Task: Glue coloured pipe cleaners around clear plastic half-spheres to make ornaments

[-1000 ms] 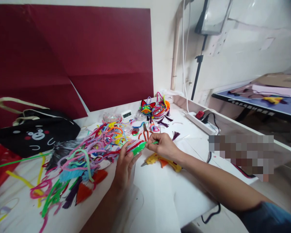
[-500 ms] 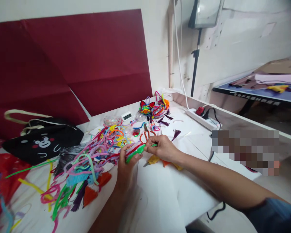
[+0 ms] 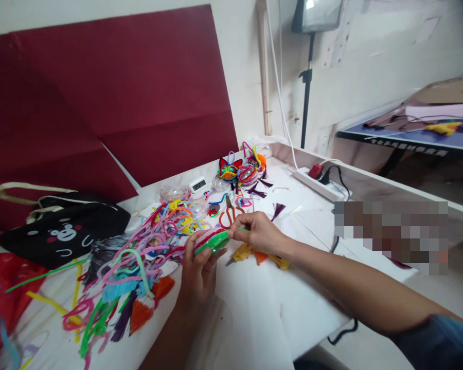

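My left hand [image 3: 198, 268] grips a small round piece wound with green and red pipe cleaner [image 3: 212, 241], held just above the white table [image 3: 254, 313]. My right hand [image 3: 257, 232] pinches the free green end of that pipe cleaner at the piece's right side. Both hands are closed. To the left of them lies a big heap of coloured pipe cleaners [image 3: 139, 246]. Under my right wrist lies a yellow glue gun [image 3: 254, 254].
Red-handled scissors [image 3: 228, 214], a small white clock [image 3: 198, 184], clear domes and finished pipe-cleaner figures [image 3: 243, 172] sit behind the hands. A black bear bag [image 3: 61, 228] lies at left. A power strip [image 3: 324, 186] with cables lies at right.
The view has shifted slightly. My left hand has turned the wound piece a little while my right hand keeps its pinch on the green end.
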A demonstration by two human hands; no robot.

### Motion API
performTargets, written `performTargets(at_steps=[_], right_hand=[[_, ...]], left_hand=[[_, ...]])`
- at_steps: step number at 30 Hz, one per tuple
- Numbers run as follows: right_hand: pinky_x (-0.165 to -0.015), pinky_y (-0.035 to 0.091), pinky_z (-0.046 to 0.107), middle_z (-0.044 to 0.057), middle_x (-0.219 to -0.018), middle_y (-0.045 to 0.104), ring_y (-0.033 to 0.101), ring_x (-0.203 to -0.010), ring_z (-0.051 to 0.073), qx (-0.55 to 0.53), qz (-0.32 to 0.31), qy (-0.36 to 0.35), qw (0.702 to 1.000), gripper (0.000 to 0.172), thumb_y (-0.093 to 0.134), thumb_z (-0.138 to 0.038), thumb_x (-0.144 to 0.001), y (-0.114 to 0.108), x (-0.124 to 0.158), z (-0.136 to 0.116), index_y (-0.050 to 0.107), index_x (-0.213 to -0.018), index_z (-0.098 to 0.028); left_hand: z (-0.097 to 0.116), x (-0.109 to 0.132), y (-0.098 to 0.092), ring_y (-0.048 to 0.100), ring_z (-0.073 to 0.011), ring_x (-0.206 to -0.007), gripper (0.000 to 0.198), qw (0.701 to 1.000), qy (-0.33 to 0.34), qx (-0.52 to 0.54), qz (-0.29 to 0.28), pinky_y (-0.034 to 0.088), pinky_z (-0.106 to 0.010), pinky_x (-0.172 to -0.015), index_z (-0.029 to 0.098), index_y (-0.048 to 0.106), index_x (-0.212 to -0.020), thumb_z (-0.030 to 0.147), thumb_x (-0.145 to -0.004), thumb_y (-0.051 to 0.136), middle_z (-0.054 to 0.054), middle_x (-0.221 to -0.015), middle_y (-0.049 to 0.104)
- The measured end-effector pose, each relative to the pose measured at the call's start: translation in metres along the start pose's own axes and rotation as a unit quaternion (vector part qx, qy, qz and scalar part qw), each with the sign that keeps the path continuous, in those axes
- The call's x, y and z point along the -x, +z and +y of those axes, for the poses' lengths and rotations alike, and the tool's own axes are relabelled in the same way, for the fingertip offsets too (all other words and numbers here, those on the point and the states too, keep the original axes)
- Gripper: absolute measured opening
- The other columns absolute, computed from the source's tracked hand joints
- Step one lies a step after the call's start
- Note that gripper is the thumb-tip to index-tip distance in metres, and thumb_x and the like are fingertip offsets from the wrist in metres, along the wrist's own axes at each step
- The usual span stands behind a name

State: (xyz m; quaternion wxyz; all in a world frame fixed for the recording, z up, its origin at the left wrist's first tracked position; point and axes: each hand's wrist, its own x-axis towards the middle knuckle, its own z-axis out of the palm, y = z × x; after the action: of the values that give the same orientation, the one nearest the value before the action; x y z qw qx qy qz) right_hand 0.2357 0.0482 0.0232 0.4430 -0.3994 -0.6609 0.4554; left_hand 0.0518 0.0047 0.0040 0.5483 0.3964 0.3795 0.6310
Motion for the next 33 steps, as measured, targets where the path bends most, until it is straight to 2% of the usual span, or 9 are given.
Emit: performTargets(at_steps=[13,21,28,33], right_hand=[[-0.050,0.026,0.023,-0.006,-0.055,0.050,0.039,-0.052,0.008,-0.013,-0.001,0.018,1.000,0.024,0.070,-0.039,-0.074,0.000,0.001,-0.003,0.068,-0.072,-0.015],[-0.047,0.025,0.022,-0.008,-0.050,0.046,0.034,-0.047,0.006,-0.121,-0.022,0.076,0.990,0.030,0.081,-0.039,-0.062,0.002,0.000,-0.003,0.064,-0.066,-0.015],[-0.048,0.033,0.021,-0.003,-0.054,0.060,0.045,-0.049,0.006,-0.196,-0.015,0.134,0.971,0.034,0.089,-0.034,-0.048,0.002,0.002,-0.016,0.065,-0.062,-0.014],[-0.047,0.033,0.020,-0.003,-0.052,0.060,0.045,-0.048,0.006,-0.213,-0.012,0.142,0.967,0.035,0.091,-0.032,-0.045,0.002,0.005,-0.020,0.065,-0.059,-0.014]], left_hand=[[0.000,0.000,0.000,0.071,-0.0242,-0.096,0.042,0.998,-0.021,0.051,-0.024,0.060,-0.039,-0.083,0.024,0.059,-0.113,0.027,-0.074,0.075,-0.004,-0.106,0.073],[0.001,0.003,0.002,0.072,-0.0250,-0.093,0.050,0.997,-0.013,0.067,-0.028,0.060,-0.043,-0.084,0.026,0.055,-0.123,0.026,-0.076,0.072,-0.005,-0.105,0.074],[0.000,0.005,0.000,0.071,-0.0268,-0.096,0.045,0.997,-0.005,0.064,-0.044,0.057,-0.049,-0.090,0.025,0.057,-0.121,0.029,-0.078,0.069,-0.006,-0.108,0.074],[0.002,0.006,0.003,0.072,-0.0270,-0.094,0.052,0.996,-0.004,0.081,-0.041,0.058,-0.049,-0.088,0.025,0.058,-0.120,0.032,-0.071,0.076,-0.006,-0.104,0.075]])
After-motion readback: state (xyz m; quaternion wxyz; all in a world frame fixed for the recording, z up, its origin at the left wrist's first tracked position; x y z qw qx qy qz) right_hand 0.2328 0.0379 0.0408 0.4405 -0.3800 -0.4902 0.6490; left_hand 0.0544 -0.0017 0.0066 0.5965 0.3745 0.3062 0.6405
